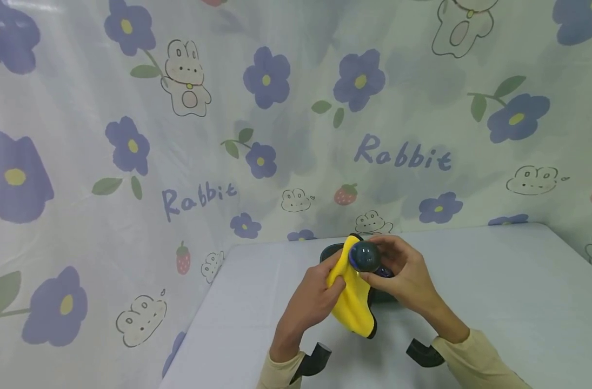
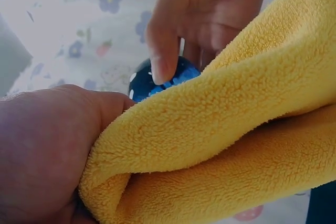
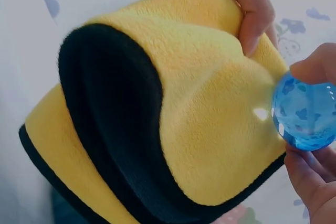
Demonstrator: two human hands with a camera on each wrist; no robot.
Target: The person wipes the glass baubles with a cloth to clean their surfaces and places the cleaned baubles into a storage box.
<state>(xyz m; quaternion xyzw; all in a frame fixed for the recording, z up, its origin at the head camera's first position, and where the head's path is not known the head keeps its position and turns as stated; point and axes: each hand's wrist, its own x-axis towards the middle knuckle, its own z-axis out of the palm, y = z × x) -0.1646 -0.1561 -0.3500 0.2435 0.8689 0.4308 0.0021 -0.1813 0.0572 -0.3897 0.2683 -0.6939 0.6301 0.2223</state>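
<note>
My left hand (image 1: 315,294) grips a plush yellow cloth (image 1: 352,308) with black edging and a black reverse side. In the right wrist view the cloth (image 3: 210,119) hangs in a fold, its dark inner face showing. My right hand (image 1: 410,275) pinches a shiny, see-through blue glass ball (image 3: 304,111) with small darker patterns, between thumb and fingers. Seen from the head, the ball (image 1: 366,256) looks dark and lies right at the upper edge of the cloth. In the left wrist view the cloth hides most of the ball (image 2: 181,72).
Behind the hands a dark green tray (image 1: 331,250) stands on the white-covered table (image 1: 495,281), partly hidden by the cloth. A curtain (image 1: 305,135) printed with flowers and rabbits hangs behind and to the left. Black curved mounts (image 1: 317,359) stick out at both wrists.
</note>
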